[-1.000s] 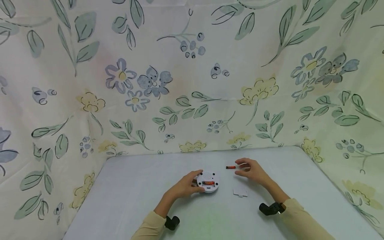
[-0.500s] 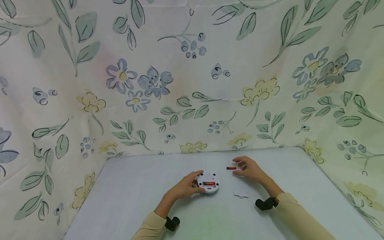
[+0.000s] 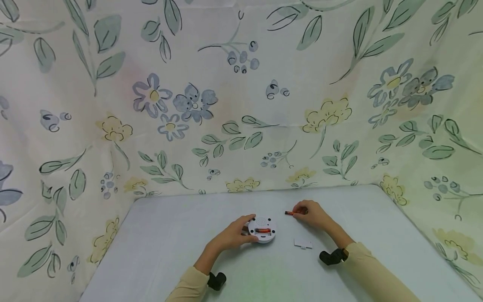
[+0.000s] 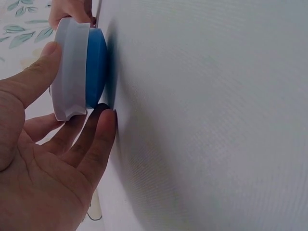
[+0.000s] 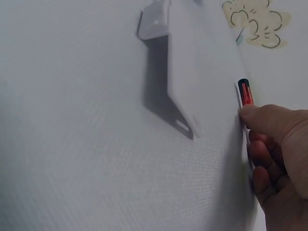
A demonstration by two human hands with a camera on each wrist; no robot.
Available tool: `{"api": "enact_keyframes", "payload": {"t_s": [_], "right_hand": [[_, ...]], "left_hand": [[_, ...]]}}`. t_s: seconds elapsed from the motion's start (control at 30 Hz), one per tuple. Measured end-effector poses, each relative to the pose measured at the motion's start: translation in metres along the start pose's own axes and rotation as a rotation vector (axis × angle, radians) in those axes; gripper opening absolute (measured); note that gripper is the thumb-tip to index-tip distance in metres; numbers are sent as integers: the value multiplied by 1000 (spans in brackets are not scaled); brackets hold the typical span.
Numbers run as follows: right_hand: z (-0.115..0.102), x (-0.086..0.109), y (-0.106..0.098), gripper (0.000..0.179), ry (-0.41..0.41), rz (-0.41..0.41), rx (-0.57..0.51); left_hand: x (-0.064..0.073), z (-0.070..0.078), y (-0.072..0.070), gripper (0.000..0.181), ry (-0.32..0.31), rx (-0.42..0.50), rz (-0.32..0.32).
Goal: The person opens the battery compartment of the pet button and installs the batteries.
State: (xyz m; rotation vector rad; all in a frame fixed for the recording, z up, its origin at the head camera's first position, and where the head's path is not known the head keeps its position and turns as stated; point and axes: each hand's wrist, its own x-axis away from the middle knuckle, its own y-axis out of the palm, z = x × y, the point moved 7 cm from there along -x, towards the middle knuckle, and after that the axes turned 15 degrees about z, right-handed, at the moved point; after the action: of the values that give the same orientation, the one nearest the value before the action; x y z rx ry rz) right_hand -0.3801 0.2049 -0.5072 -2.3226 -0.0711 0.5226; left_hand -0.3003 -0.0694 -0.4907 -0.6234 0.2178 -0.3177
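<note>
My left hand (image 3: 232, 234) grips the rim of a round white device (image 3: 261, 221), thumb on one side and fingers on the other. Its underside faces up, showing a speaker grille, dark feet and an uncovered battery compartment with an orange-and-black battery (image 3: 263, 230) inside. In the left wrist view, the device's lower part is blue (image 4: 96, 67), turned toward the table. Further back on the right, my right hand (image 3: 311, 214) pinches a second battery (image 3: 288, 213) between thumb and fingers; one end sticks out past the thumb (image 5: 269, 120) in the right wrist view.
A white battery cover (image 3: 303, 243) with a tab lies on the white table (image 3: 170, 251) between the device and my right forearm. Patterned floral cloth (image 3: 226, 159) rises behind the table and along both sides.
My right hand has moved left to the loose battery, and its spread fingers have closed on it. My left hand and the device stay in place.
</note>
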Motion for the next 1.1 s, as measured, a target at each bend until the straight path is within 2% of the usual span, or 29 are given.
{"api": "enact_keyframes", "payload": {"t_s": [0.27,0.57,0.8,1.1], "right_hand": [[-1,3,-2,8,20,25,-62],[-2,7,-8,9,22,40,-166],[-4,11,-10,8,58,57,-266],[-10,15,-13,22,120,87,-388]], "left_hand": [[0,1,0,76,6,-15,-3],[-1,-1,0,76,5,-30,-3],[-1,1,0,75,6,-25,-2],[0,2,0,75,24,-23,-1]]}}
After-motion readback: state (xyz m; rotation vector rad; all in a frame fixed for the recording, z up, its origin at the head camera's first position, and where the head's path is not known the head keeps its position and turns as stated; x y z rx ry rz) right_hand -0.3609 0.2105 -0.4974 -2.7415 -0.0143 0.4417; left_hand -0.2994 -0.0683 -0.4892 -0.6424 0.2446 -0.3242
